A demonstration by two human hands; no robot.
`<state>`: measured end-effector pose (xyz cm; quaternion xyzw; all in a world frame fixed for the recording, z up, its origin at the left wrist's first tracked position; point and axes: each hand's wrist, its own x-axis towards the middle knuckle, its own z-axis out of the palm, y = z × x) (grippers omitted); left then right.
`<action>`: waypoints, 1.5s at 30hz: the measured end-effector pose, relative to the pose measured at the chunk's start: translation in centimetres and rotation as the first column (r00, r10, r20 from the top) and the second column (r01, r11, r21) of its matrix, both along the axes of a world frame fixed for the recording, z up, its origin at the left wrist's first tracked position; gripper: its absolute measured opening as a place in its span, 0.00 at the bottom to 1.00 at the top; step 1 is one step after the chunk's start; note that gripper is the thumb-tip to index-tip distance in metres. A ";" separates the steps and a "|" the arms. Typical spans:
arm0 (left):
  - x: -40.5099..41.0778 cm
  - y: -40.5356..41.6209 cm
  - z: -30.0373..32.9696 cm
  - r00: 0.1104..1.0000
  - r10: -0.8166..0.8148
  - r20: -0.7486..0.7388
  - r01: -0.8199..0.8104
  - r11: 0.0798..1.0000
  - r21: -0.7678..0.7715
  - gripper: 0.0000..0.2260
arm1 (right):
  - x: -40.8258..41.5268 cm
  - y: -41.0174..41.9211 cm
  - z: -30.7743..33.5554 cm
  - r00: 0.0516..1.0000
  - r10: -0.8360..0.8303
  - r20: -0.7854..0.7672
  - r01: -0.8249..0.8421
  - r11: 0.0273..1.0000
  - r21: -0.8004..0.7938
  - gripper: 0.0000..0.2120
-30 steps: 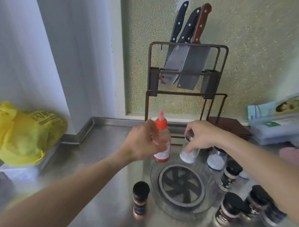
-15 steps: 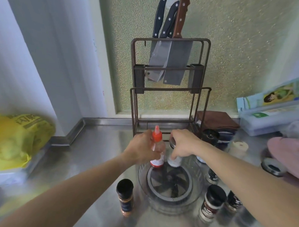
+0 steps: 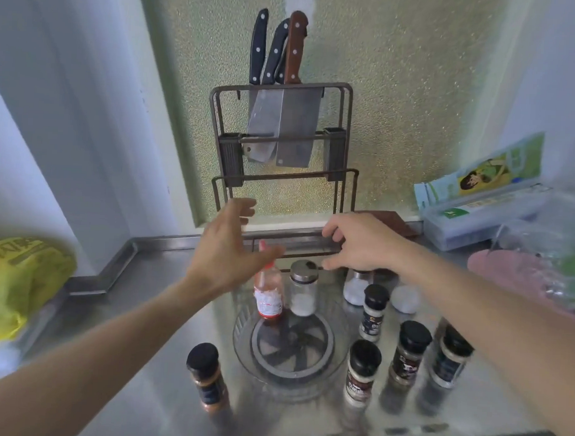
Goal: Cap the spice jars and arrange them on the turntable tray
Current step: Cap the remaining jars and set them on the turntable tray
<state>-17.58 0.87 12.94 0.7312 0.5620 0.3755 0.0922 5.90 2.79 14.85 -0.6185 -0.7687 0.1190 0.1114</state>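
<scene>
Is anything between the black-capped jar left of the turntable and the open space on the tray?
Nothing visible does. The black-capped jar stands on the counter just left of the turntable tray, with bare steel between them. The red-capped bottle and the metal-lidded shaker stand at the tray's far edge, leaving the near part free.

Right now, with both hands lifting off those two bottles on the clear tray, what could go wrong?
The red-capped squeeze bottle and steel-lidded glass shaker stand at the clear round turntable tray's far edge; spinning could tip them. The left hand hovers right over the red tip and might knock it.
</scene>
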 end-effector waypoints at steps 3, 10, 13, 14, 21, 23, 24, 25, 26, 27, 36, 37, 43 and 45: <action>2.7 -1.1 3.3 0.999 -0.029 0.033 0.020 0.967 0.254 0.23 | 4.1 -0.6 2.1 0.995 -0.076 -0.059 0.080 0.995 0.056 0.26; 11.3 1.9 3.2 0.897 -0.264 -0.354 0.283 0.959 0.001 0.15 | 13.3 -0.9 2.0 0.940 -0.289 -0.181 0.314 0.941 0.129 0.25; 14.1 4.5 0.9 0.825 -0.314 -0.469 0.305 0.947 -0.098 0.19 | 14.7 -0.6 0.1 0.951 -0.292 -0.101 0.300 0.952 0.069 0.26; 14.9 5.4 0.2 0.799 -0.341 -0.495 0.309 0.939 -0.149 0.22 | 14.8 -0.4 -0.6 0.963 -0.265 -0.046 0.267 0.963 0.038 0.27; 18.1 9.8 -3.5 0.664 -0.466 -0.584 0.274 0.879 -0.390 0.35 | 13.5 2.4 -5.7 0.975 -0.119 0.190 0.144 0.982 -0.121 0.33; 18.4 10.3 -4.1 0.674 -0.461 -0.577 0.272 0.881 -0.386 0.33 | 13.3 3.0 -6.7 0.966 -0.100 0.240 0.140 0.978 -0.156 0.30; 18.6 10.4 -4.4 0.683 -0.454 -0.572 0.271 0.885 -0.379 0.31 | 13.2 3.2 -7.1 0.961 -0.097 0.261 0.142 0.977 -0.159 0.27; 18.6 10.5 -4.6 0.693 -0.449 -0.564 0.271 0.887 -0.373 0.30 | 13.2 3.3 -7.5 0.957 -0.096 0.275 0.141 0.979 -0.147 0.24; 18.7 10.5 -4.7 0.704 -0.444 -0.554 0.271 0.889 -0.368 0.28 | 13.3 3.3 -7.9 0.954 -0.098 0.282 0.139 0.982 -0.127 0.22; 18.7 10.5 -4.8 0.714 -0.440 -0.544 0.273 0.891 -0.362 0.27 | 13.3 3.3 -8.2 0.953 -0.104 0.284 0.139 0.985 -0.106 0.20; 15.8 6.0 1.7 0.761 -0.404 -0.507 0.329 0.915 -0.235 0.24 | 12.9 0.2 -0.8 0.958 -0.242 0.156 0.217 0.963 0.162 0.23; 15.1 5.1 3.1 0.766 -0.399 -0.504 0.335 0.917 -0.216 0.24 | 12.5 -0.3 0.6 0.962 -0.247 0.119 0.222 0.956 0.191 0.24; 8.6 -1.0 9.8 0.781 -0.334 -0.528 0.300 0.942 -0.152 0.24 | 6.8 -4.3 6.5 0.987 -0.158 0.013 0.147 0.946 0.287 0.31; 6.3 -2.5 10.1 0.780 -0.315 -0.541 0.263 0.949 -0.174 0.24 | 4.5 -5.1 6.5 0.994 -0.112 -0.002 0.109 0.956 0.273 0.31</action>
